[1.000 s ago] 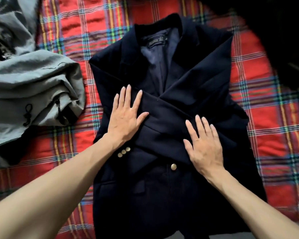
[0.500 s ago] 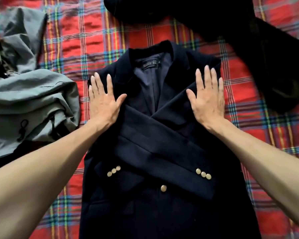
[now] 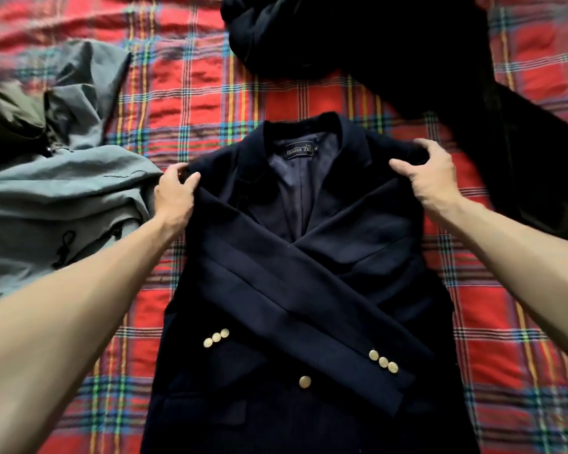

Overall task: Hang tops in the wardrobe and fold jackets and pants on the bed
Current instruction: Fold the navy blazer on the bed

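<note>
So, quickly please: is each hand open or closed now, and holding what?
The left hand: closed, gripping one shoulder of the dark navy blazer with gold buttons.
The right hand: closed, gripping the blazer's other shoulder.

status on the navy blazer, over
Left hand and right hand each grip a shoulder. Navy gold-buttoned blazer flat on red plaid bedspread, sleeves crossed. Grey crumpled jacket beside left hand, not blocking.

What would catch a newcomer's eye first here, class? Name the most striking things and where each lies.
The navy jacket lies flat mid-frame on the red plaid bedspread, sleeves crossed over its front. The left hand and right hand grip its shoulders. A grey garment is heaped at left, a black garment at top right.
</note>
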Tool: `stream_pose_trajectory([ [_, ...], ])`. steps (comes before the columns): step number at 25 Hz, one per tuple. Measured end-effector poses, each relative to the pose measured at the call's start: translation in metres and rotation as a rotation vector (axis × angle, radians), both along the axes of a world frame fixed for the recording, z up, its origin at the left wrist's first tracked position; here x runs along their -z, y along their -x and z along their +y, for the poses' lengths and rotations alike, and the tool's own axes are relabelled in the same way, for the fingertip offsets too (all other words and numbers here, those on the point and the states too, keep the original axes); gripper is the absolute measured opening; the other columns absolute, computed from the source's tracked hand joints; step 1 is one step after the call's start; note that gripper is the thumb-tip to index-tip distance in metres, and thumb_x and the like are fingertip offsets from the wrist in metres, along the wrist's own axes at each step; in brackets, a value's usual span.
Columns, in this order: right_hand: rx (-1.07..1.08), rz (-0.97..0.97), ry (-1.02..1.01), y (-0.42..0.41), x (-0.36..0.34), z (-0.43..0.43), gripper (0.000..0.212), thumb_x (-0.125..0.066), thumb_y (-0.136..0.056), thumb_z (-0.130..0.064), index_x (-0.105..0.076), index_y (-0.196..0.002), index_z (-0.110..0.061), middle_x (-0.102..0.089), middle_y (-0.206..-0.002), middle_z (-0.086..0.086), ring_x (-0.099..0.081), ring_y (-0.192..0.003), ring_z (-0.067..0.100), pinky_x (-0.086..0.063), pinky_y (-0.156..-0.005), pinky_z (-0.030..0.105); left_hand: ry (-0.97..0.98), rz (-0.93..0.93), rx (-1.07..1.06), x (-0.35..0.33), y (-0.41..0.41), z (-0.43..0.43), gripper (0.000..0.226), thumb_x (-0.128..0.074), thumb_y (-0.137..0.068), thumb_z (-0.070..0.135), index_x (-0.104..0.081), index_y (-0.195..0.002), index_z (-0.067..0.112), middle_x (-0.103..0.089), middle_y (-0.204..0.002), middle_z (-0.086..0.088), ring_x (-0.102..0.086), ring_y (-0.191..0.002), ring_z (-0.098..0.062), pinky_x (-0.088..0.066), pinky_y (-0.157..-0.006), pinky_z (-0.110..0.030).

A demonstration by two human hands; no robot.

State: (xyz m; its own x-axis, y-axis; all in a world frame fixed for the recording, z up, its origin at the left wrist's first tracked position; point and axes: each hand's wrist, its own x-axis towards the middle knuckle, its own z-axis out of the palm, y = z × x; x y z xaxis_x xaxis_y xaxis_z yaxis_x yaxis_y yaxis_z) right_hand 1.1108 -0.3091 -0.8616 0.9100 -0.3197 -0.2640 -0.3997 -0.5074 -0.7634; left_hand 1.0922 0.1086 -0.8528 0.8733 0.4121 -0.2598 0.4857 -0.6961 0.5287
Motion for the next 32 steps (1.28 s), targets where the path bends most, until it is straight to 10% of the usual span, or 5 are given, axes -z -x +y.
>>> stream_pose_trajectory([
  [5,0.049,-0.009,-0.08,0.005,-0.018,-0.001,0.047,-0.075,-0.074,-0.03,-0.066,-0.116,-0.012,-0.07,-0.108,0.006,-0.066,-0.101,0.022,-0.052,-0.094,0.038,0.213,-0.074,-0.006,-0.039,0.008,0.001,0.023,-0.057,-0.095,0.012,-0.064,-0.113,0.0,-0.062,-0.098,-0.008,-0.058,-0.091,-0.015,-0.041,-0.068,-0.01],
  [10,-0.079,-0.102,-0.158,0.087,-0.083,-0.01,0.029,-0.069,-0.083,-0.002,-0.059,-0.108,-0.014,-0.057,-0.089,-0.008,-0.052,-0.081,0.002,-0.042,-0.077,0.015,0.457,-0.241,-0.066,-0.108,0.08,0.002,0.015,-0.059,-0.093,0.006,-0.061,-0.091,0.02,-0.059,-0.085,0.002,-0.054,-0.073,0.002,-0.043,-0.078,-0.018],
  [19,-0.112,0.281,-0.339,0.388,-0.103,-0.03,0.067,-0.059,-0.065,0.031,-0.068,-0.078,-0.033,-0.063,-0.105,-0.021,-0.056,-0.101,-0.007,-0.039,-0.089,0.004,0.549,0.218,-0.014,-0.112,0.382,0.046,0.038,-0.054,-0.084,-0.019,-0.063,-0.082,0.019,-0.068,-0.094,0.009,-0.06,-0.087,0.0,-0.045,-0.081,-0.011],
  [24,0.254,0.471,-0.339,0.441,-0.065,-0.011,0.033,-0.05,-0.087,0.005,-0.064,-0.1,-0.022,-0.061,-0.096,0.008,-0.054,-0.086,0.02,-0.048,-0.064,0.016,0.617,0.407,-0.275,-0.07,0.425,0.019,0.023,-0.054,-0.09,-0.001,-0.055,-0.103,0.018,-0.061,-0.099,-0.008,-0.057,-0.087,-0.019,-0.044,-0.07,-0.028],
  [32,0.23,0.326,-0.132,0.449,-0.066,0.008,0.043,-0.068,-0.086,-0.007,-0.052,-0.126,-0.008,-0.056,-0.117,0.007,-0.052,-0.109,0.02,-0.037,-0.088,0.027,0.388,0.165,-0.126,-0.061,0.427,0.01,0.016,-0.062,-0.094,0.021,-0.063,-0.109,0.017,-0.068,-0.107,0.001,-0.062,-0.1,-0.018,-0.048,-0.086,-0.036],
])
